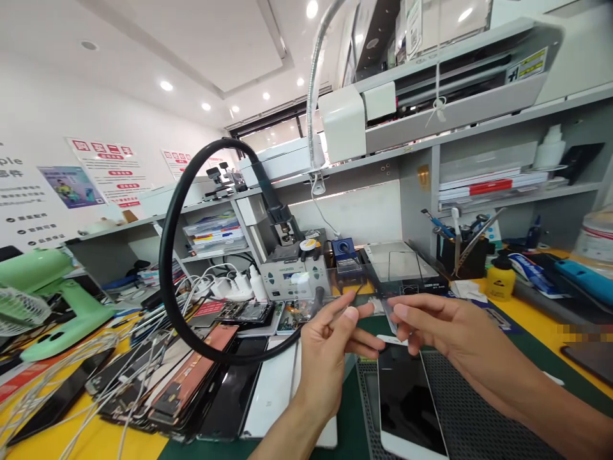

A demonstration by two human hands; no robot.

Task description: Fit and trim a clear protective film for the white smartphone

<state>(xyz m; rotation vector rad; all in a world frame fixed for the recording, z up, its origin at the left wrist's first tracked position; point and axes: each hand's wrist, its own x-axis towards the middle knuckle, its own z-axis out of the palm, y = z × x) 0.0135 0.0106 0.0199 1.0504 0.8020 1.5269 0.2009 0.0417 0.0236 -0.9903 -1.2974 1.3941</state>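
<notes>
Above the phone, my left hand point(332, 329) has thumb and forefinger close together at what looks like a thin clear film, its other fingers stretched toward the right. My right hand point(438, 319) pinches the clear film point(389, 314) between thumb and fingers; most of its outline is hard to make out. Beneath both hands lies a white-framed phone point(412, 399) with a dark screen facing up, its top edge close under my fingertips. It rests on a dark perforated mat point(474, 402).
Left of my hands lie stacked phones and parts point(191, 377) and a white tablet-like panel point(272, 396). A black hose point(167, 255) loops up from a grey station point(297, 278). Loose cables and a green fan point(62, 306) sit far left. Right stand a tool holder point(462, 255) and yellow bottle point(500, 278).
</notes>
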